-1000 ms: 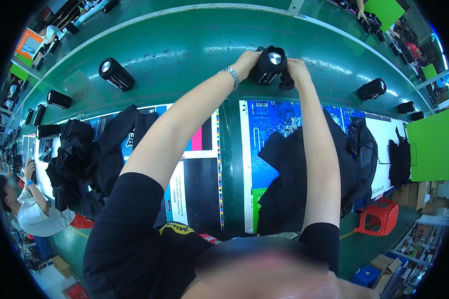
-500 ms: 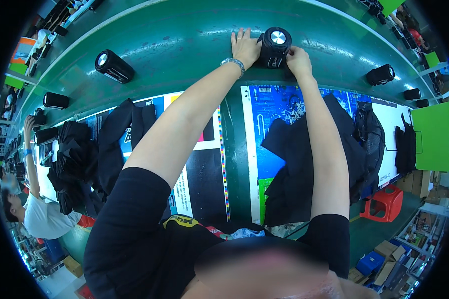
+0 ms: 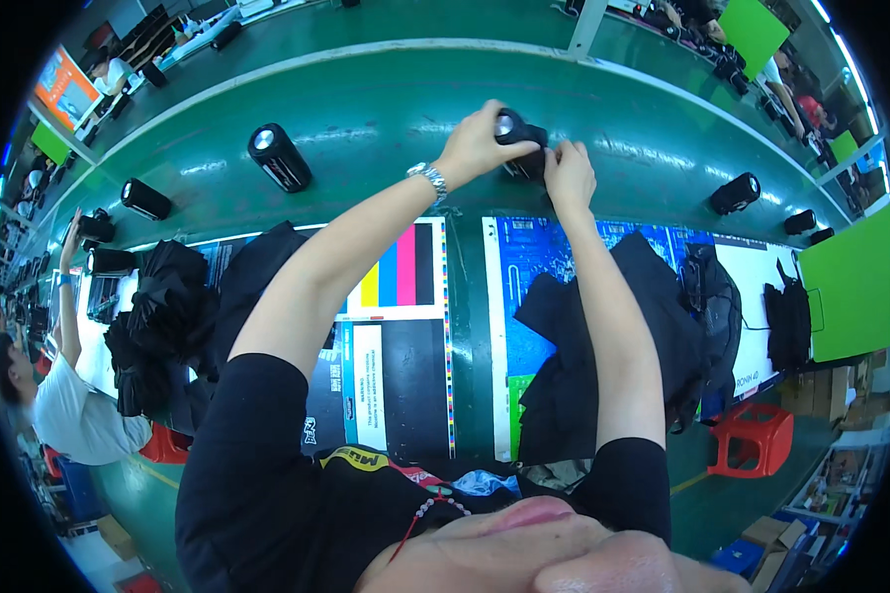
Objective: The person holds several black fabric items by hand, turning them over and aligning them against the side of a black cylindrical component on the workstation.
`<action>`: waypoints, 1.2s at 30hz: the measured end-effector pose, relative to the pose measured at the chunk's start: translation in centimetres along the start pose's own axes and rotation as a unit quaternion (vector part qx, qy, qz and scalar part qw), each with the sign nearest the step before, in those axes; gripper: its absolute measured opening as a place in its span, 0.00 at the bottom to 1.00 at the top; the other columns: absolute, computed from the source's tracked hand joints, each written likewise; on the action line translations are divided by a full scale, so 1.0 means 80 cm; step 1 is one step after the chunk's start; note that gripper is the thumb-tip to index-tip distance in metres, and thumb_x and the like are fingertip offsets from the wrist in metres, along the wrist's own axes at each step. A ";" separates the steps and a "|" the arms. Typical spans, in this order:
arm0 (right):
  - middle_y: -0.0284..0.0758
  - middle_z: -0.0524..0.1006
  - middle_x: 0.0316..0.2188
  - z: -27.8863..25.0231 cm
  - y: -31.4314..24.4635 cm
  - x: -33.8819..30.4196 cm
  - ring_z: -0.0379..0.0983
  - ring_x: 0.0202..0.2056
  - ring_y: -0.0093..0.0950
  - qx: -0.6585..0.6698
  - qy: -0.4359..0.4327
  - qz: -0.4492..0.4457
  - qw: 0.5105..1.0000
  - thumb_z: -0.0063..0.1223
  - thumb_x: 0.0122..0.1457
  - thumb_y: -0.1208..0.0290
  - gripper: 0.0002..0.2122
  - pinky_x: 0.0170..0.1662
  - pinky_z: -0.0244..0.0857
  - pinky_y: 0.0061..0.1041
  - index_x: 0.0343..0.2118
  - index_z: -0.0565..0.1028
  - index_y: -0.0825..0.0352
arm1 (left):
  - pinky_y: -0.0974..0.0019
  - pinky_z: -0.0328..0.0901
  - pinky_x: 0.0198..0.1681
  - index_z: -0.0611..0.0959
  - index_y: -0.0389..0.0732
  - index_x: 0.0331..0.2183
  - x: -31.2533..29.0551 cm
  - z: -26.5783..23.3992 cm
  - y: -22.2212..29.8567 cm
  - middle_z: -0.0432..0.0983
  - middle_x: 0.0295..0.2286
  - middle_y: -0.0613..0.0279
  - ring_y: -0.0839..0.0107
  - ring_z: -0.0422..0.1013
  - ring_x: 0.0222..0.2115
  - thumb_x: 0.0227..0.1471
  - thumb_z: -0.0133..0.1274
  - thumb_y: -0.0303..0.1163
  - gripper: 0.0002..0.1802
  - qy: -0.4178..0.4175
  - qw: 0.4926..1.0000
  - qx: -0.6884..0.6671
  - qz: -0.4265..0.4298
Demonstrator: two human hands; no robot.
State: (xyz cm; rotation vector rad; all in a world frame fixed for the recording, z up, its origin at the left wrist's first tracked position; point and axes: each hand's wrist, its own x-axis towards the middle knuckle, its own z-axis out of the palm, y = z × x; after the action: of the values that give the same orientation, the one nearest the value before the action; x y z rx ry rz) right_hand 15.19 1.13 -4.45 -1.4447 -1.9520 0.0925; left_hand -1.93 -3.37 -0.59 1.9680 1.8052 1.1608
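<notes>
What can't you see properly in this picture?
- Head view: the black cylinder speaker on the green belt; the left hand and right hand cover most of it.
- Head view: the far black speakers are too small for detail.
- Head view: the red plastic stool is partly hidden by hanging black cloth.

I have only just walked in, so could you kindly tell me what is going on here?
A person at a green conveyor belt has both hands on a black cylindrical speaker: the left hand wraps its end, the right hand touches its side. More such speakers lie along the belt, and black pouches are piled nearer the person.
</notes>
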 end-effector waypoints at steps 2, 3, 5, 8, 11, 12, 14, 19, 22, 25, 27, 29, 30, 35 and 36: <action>0.44 0.75 0.31 0.012 0.003 0.002 0.75 0.29 0.36 0.142 0.004 0.121 0.983 0.56 0.54 0.55 0.19 0.32 0.67 0.37 0.27 0.73 0.72 | 0.69 0.73 0.29 0.74 0.32 0.40 -0.010 -0.013 -0.003 0.75 0.36 0.50 0.66 0.75 0.33 0.41 0.63 0.52 0.35 0.036 0.967 -0.203 -0.151; 0.43 0.76 0.30 0.018 0.015 0.003 0.74 0.27 0.31 0.277 0.003 0.242 0.930 0.56 0.53 0.49 0.23 0.31 0.67 0.34 0.27 0.73 0.71 | 0.67 0.73 0.33 0.74 0.33 0.40 -0.015 -0.012 -0.006 0.74 0.38 0.52 0.66 0.74 0.36 0.44 0.61 0.52 0.32 0.065 0.922 -0.331 -0.192; 0.38 0.75 0.33 0.001 -0.044 -0.013 0.71 0.30 0.24 0.541 -0.204 0.314 0.753 0.58 0.50 0.45 0.28 0.33 0.65 0.25 0.37 0.73 0.72 | 0.66 0.72 0.36 0.74 0.34 0.41 -0.041 -0.028 -0.029 0.74 0.39 0.54 0.67 0.73 0.38 0.48 0.58 0.51 0.30 0.109 0.859 -0.440 -0.238; 0.35 0.75 0.33 0.004 -0.096 -0.025 0.71 0.31 0.23 0.712 -0.111 0.215 0.659 0.64 0.49 0.54 0.24 0.34 0.66 0.22 0.41 0.73 0.70 | 0.65 0.68 0.43 0.74 0.35 0.45 -0.062 -0.038 -0.034 0.72 0.42 0.56 0.69 0.69 0.45 0.54 0.52 0.50 0.28 0.070 0.799 -0.572 -0.174; 0.37 0.75 0.36 -0.001 -0.099 -0.013 0.72 0.35 0.26 0.615 -0.081 0.153 0.770 0.70 0.42 0.61 0.29 0.39 0.67 0.24 0.45 0.70 0.71 | 0.70 0.62 0.44 0.73 0.38 0.52 -0.061 -0.073 -0.051 0.73 0.42 0.60 0.74 0.67 0.45 0.57 0.49 0.50 0.29 0.030 0.932 -0.284 -0.224; 0.38 0.75 0.37 0.000 -0.099 -0.012 0.73 0.37 0.27 0.520 -0.072 0.083 0.847 0.71 0.40 0.62 0.30 0.42 0.67 0.25 0.45 0.70 0.72 | 0.70 0.62 0.44 0.73 0.38 0.52 -0.059 -0.082 -0.055 0.73 0.42 0.60 0.74 0.67 0.45 0.57 0.49 0.50 0.29 0.037 0.931 -0.283 -0.228; 0.44 0.76 0.39 0.009 -0.091 -0.019 0.75 0.42 0.34 0.412 -0.025 -0.014 0.911 0.72 0.36 0.63 0.34 0.45 0.66 0.30 0.46 0.68 0.72 | 0.71 0.62 0.43 0.76 0.40 0.49 -0.047 -0.098 -0.056 0.75 0.39 0.61 0.76 0.68 0.41 0.56 0.50 0.49 0.27 0.061 0.964 -0.226 -0.127; 0.47 0.76 0.40 0.003 -0.104 -0.032 0.75 0.43 0.37 0.349 -0.057 -0.004 0.935 0.71 0.37 0.59 0.34 0.46 0.66 0.30 0.46 0.68 0.72 | 0.77 0.61 0.29 0.81 0.42 0.43 0.000 -0.096 -0.043 0.75 0.29 0.66 0.80 0.67 0.28 0.53 0.55 0.46 0.21 0.014 0.959 -0.267 -0.090; 0.47 0.76 0.40 -0.001 -0.098 -0.030 0.75 0.42 0.37 0.350 -0.070 0.019 0.934 0.70 0.40 0.56 0.33 0.45 0.67 0.30 0.46 0.68 0.72 | 0.78 0.58 0.23 0.83 0.40 0.39 0.020 -0.089 -0.042 0.74 0.25 0.68 0.82 0.63 0.22 0.51 0.57 0.44 0.19 -0.106 0.967 -0.179 -0.144; 0.47 0.77 0.38 0.006 -0.081 -0.018 0.75 0.41 0.35 0.398 -0.069 0.055 0.913 0.68 0.42 0.54 0.33 0.44 0.67 0.29 0.46 0.69 0.73 | 0.74 0.60 0.23 0.84 0.39 0.32 0.034 -0.083 -0.037 0.74 0.23 0.67 0.78 0.65 0.21 0.49 0.59 0.41 0.15 -0.133 0.977 -0.159 -0.043; 0.46 0.78 0.36 0.015 -0.073 -0.009 0.76 0.39 0.33 0.427 -0.057 0.056 0.901 0.68 0.42 0.53 0.32 0.42 0.68 0.28 0.44 0.72 0.75 | 0.69 0.63 0.26 0.84 0.39 0.30 0.042 -0.076 -0.031 0.76 0.25 0.65 0.71 0.68 0.23 0.48 0.58 0.40 0.14 -0.070 0.995 -0.038 0.065; 0.45 0.78 0.35 0.012 -0.072 -0.003 0.76 0.38 0.32 0.419 -0.068 0.063 0.903 0.68 0.41 0.52 0.32 0.42 0.68 0.28 0.42 0.72 0.75 | 0.60 0.67 0.32 0.84 0.39 0.24 0.044 -0.073 -0.016 0.76 0.25 0.60 0.60 0.72 0.29 0.47 0.56 0.37 0.11 0.041 0.954 0.159 0.250; 0.45 0.78 0.34 0.009 -0.070 -0.002 0.77 0.36 0.31 0.409 -0.082 0.063 0.907 0.68 0.41 0.51 0.32 0.41 0.68 0.28 0.41 0.73 0.75 | 0.60 0.67 0.32 0.84 0.39 0.24 0.043 -0.072 -0.008 0.76 0.25 0.60 0.60 0.72 0.29 0.47 0.56 0.37 0.11 0.028 0.955 0.158 0.251; 0.42 0.79 0.26 -0.007 -0.065 0.007 0.78 0.31 0.29 0.363 -0.121 0.071 0.921 0.69 0.35 0.46 0.30 0.37 0.69 0.26 0.28 0.78 0.73 | 0.62 0.67 0.31 0.82 0.36 0.22 0.033 -0.068 0.014 0.75 0.24 0.59 0.61 0.71 0.29 0.45 0.57 0.31 0.08 0.068 0.925 0.164 0.336; 0.41 0.79 0.25 0.000 -0.057 0.015 0.78 0.30 0.29 0.369 -0.108 0.074 0.920 0.67 0.35 0.43 0.30 0.36 0.69 0.27 0.27 0.79 0.72 | 0.63 0.67 0.30 0.82 0.36 0.23 0.033 -0.064 0.027 0.75 0.24 0.58 0.60 0.71 0.28 0.45 0.58 0.29 0.06 0.082 0.911 0.143 0.377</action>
State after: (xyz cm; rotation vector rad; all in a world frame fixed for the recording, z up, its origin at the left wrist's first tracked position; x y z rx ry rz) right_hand 11.32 0.47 -1.88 -1.0836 -1.6781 0.9845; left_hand -3.96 -3.12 5.24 2.9754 1.3434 1.3331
